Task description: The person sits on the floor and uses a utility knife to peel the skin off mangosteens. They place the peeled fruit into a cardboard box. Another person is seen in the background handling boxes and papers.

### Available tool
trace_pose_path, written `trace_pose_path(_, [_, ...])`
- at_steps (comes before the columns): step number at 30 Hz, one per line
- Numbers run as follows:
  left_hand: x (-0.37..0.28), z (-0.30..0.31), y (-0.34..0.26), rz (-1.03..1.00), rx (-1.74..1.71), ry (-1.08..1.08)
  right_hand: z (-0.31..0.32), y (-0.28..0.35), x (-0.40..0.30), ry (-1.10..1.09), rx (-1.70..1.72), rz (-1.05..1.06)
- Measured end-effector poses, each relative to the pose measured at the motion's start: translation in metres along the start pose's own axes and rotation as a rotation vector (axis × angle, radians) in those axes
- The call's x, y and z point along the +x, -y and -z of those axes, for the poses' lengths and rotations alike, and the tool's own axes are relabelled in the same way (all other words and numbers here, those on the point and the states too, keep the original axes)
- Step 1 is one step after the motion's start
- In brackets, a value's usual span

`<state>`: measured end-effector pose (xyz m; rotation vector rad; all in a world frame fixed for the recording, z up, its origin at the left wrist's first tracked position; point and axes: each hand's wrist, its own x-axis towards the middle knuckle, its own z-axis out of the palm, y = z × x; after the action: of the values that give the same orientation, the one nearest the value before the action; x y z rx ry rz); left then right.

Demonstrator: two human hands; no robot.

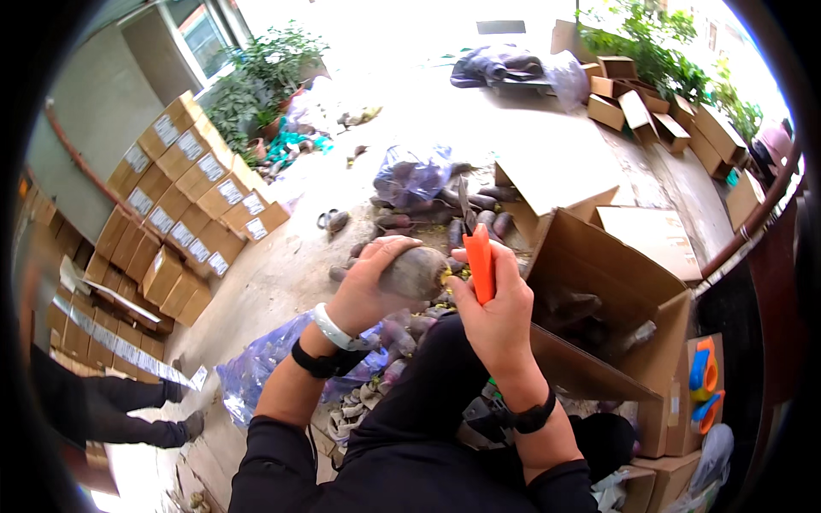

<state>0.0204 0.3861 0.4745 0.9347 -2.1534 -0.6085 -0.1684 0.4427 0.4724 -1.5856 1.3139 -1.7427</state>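
Note:
My left hand is wrapped around a thick, greyish root vegetable, probably a radish, held above my lap. Its yellowish sprouted end points right, where my right thumb is close to or touching the sprouts. An orange-handled knife is gripped in my right hand, its blade pointing up and away from the vegetable. Beyond my hands, several similar roots lie on the floor around a filled bluish plastic bag.
At my right stands an open cardboard box with plastic inside; tape dispensers lie beside it. More roots spill from a plastic bag at left. Labelled cartons are stacked beyond. A person's legs show at left, near a label strip.

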Motion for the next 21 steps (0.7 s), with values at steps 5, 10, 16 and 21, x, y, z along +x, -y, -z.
trace_pose_path(5, [-0.019, 0.023, 0.015, -0.036, 0.043, -0.041, -0.034, 0.001, 0.002, 0.05, -0.087, 0.053])
trace_pose_path(10, [-0.047, 0.035, 0.028, 0.072, 0.019, -0.054, -0.062, 0.006, -0.004, 0.124, -0.09, -0.012])
trace_pose_path(16, [-0.079, 0.047, 0.046, 0.142, -0.025, -0.118, -0.096, -0.005, -0.007, 0.29, 0.15, -0.151])
trace_pose_path(21, [-0.128, 0.059, 0.079, 0.506, -0.397, -0.44, -0.117, -0.008, -0.01, 0.486, 0.176, -0.245])
